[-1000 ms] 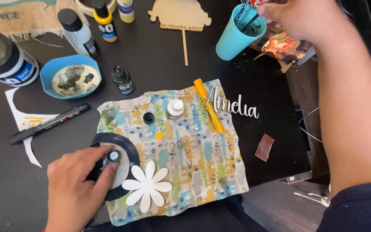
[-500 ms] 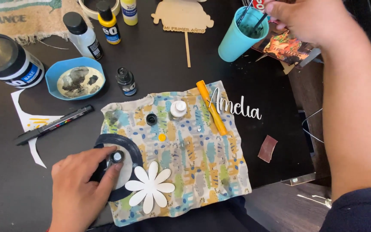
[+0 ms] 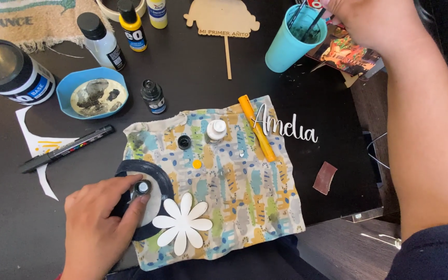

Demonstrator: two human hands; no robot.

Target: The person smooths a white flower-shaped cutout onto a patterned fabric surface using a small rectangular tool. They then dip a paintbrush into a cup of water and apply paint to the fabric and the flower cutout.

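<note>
pinching a small paint bottle (image 3: 142, 187) between thumb and fingertips, the left hand (image 3: 97, 225) rests on a round disc with a dark rim (image 3: 154, 176) at the near left corner of the patterned cloth (image 3: 245, 207). just beside it lies a white flower cutout (image 3: 182, 224). the right hand (image 3: 369, 23) reaches over the teal cup (image 3: 286, 49) holding brushes at the far right; i cannot tell how its fingers are set. a black marker (image 3: 66, 149) lies left of the cloth.
</note>
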